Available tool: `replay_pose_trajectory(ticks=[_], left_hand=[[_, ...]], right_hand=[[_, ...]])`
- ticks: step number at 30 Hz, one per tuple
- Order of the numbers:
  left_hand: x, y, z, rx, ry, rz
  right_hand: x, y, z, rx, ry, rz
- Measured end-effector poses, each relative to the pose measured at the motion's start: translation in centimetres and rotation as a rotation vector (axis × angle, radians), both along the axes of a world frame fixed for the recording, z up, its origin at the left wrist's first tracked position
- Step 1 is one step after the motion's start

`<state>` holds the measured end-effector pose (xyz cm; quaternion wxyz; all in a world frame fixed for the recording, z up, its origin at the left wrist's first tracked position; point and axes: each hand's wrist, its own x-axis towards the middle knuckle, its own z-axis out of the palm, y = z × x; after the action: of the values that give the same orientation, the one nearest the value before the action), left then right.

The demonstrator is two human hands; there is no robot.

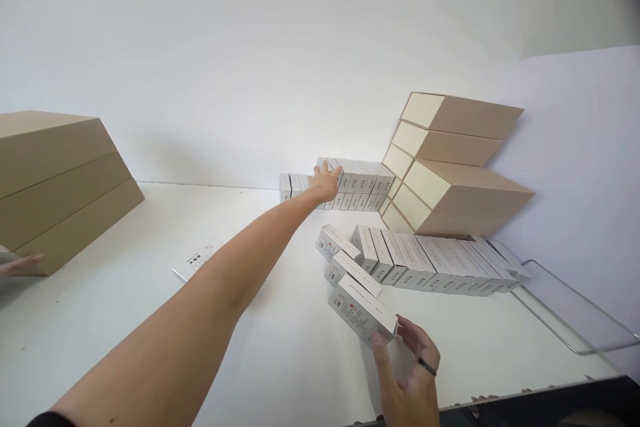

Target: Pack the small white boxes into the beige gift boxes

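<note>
A: Far left?
B: Brown cartons (pixel 60 190), piled. Another person's hand (pixel 23 265) at their near side; grip unclear.

A: Moving right along the surface (pixel 285 360)?
B: Flat printed piece (pixel 200 260), partly behind the forearm. Then the left hand (pixel 325 185), arm at full stretch, fingers spread over the left end of a two-tier stack (pixel 367 173) of white boxes by the wall. Whether it has hold of one, cannot tell.

A: And nearer?
B: Three loose white boxes, staggered. The nearest box (pixel 361 307) has its long axis running from upper left to lower right, that last end in the right hand (pixel 410 373): thumb on the printed face, fingers round behind, partly closed, pinching it.

A: Which hand is nearer it?
B: The right, touching. The left is well apart, beyond the box's far end.

A: Rightmost?
B: Long row (pixel 440 263) of white boxes just beyond the loose ones, tan cartons (pixel 470 193) stacked behind, wire frame (pixel 585 352) last.
</note>
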<state>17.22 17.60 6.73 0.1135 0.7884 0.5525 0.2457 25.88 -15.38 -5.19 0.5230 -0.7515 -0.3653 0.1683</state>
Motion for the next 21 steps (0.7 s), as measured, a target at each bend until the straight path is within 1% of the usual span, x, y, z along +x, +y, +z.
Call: replay_pose_trajectory(ticks=[4, 9, 16, 21], left_hand=[[-0.8, 0.3, -0.4, 0.030, -0.018, 0.016], [-1.9, 0.5, 0.0, 0.000, -0.053, 0.040], [-1.1, 1.0, 0.4, -0.054, -0.143, 0.070], [-1.4, 1.0, -0.1, -0.052, -0.209, 0.059]], right_hand=[[-0.5, -0.1, -0.4, -0.031, -0.084, -0.037], [-0.8, 0.0, -1.0, -0.022, -0.190, -0.090], [-0.6, 0.0, -1.8, -0.025, -0.282, -0.110], [-0.5, 0.0, -2.1, -0.015, -0.344, -0.116]])
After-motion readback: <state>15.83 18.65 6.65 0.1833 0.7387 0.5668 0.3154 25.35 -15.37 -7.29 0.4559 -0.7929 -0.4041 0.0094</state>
